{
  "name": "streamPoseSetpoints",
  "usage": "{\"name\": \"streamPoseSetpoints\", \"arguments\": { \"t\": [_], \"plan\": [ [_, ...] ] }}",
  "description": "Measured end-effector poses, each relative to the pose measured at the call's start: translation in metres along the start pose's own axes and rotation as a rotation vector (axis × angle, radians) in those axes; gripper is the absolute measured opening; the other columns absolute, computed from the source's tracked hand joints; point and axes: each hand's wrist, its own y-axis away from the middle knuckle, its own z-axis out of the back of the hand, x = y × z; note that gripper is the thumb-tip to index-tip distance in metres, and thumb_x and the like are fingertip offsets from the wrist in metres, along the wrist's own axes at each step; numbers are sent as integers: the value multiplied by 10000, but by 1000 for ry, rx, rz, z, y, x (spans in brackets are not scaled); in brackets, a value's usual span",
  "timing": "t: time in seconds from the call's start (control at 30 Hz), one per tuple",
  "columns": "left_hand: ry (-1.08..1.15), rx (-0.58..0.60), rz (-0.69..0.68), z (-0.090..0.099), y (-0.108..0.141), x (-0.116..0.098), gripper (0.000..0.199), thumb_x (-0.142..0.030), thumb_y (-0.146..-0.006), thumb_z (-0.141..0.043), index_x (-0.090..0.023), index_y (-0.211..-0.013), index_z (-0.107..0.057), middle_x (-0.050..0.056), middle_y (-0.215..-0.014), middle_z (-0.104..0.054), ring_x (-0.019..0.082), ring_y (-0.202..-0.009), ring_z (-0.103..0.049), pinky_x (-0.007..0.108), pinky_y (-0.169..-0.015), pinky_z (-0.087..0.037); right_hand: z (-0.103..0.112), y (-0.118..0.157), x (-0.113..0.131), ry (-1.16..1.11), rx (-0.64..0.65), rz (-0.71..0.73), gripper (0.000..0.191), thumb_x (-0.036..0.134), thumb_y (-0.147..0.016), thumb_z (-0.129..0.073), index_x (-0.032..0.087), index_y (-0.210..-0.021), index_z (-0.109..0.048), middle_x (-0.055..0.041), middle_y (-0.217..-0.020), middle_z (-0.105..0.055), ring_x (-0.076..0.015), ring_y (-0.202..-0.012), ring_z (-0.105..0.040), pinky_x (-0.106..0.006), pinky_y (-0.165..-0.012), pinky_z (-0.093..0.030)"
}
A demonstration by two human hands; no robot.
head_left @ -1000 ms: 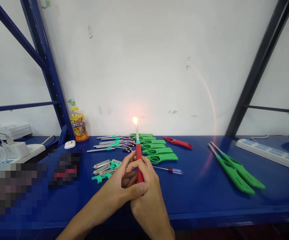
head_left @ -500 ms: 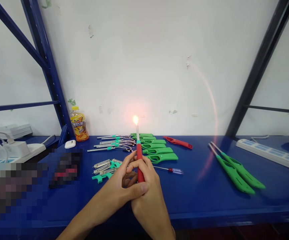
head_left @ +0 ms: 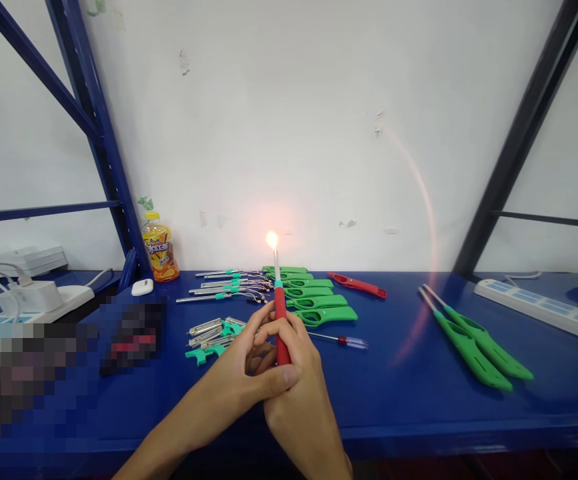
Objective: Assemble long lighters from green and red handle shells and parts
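Observation:
A red long-necked lighter stands upright in front of me, with a bright flame at its metal tip. My right hand is wrapped round its red handle. My left hand presses against the handle and the right hand from the left, its thumb lying over the right hand. Behind the hands lie several green lighter shells, and to their left metal rods with teal collars and wires. Silver tubes and teal pieces lie just left of my hands.
A red shell and a screwdriver lie right of centre. Two green lighters rest farther right, near a power strip. At the left are a drink bottle, a white case and blue rack posts.
The whole view has shifted very slightly. Both hands keep the same hold on the red lighter, and its flame is still lit.

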Motion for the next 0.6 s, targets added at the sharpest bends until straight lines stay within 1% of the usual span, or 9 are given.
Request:
{"name": "streamPoseSetpoints", "arguments": {
  "t": [0.17, 0.3, 0.4, 0.5, 0.6],
  "plan": [
    [11, -7, -1, 0, 0, 0, 1220, -493, -863, -910, -303, -1758, -103, 166, -1660, -502, 401, -1455, -570, 562, -1248, -397, 0, 0, 0, 51, -10, 15, 269, 115, -757, -564, 264, -974, -621, -68, -1156, -622, -216, -834, -684, -333, -670, -590],
    [3, 1, 8, 0, 0, -1, 1209, -496, -870, -899, -308, -1758, -101, 164, -1633, -534, 404, -1450, -577, 569, -1245, -400, 0, 0, -2, 18, 5, 1, 262, 131, -760, -561, 257, -983, -618, -71, -1197, -606, -193, -774, -682, -343, -673, -590],
    [-5, -9, 11, 0, -1, 0, 1201, -504, -862, -901, -327, -1756, -119, 161, -1663, -500, 420, -1478, -545, 596, -1255, -380, 0, 0, -3, 23, 2, 3, 262, 139, -758, -553, 257, -981, -621, -64, -1165, -598, -195, -778, -686, -339, -672, -581],
    [-13, -17, 9, 1, -2, 2, 1234, -525, -839, -918, -315, -1756, -118, 175, -1700, -447, 438, -1507, -508, 607, -1267, -358, 0, -1, -2, 4, -1, 10, 251, 150, -757, -549, 253, -974, -620, -61, -1163, -588, -178, -741, -674, -327, -647, -571],
    [-13, -8, 7, 1, -2, 3, 1226, -528, -843, -916, -315, -1754, -124, 173, -1714, -428, 439, -1518, -495, 609, -1277, -343, 0, -1, -2, -14, -3, 9, 235, 146, -754, -558, 252, -954, -620, -54, -1139, -583, -170, -724, -661, -315, -629, -566]
  ]
}}
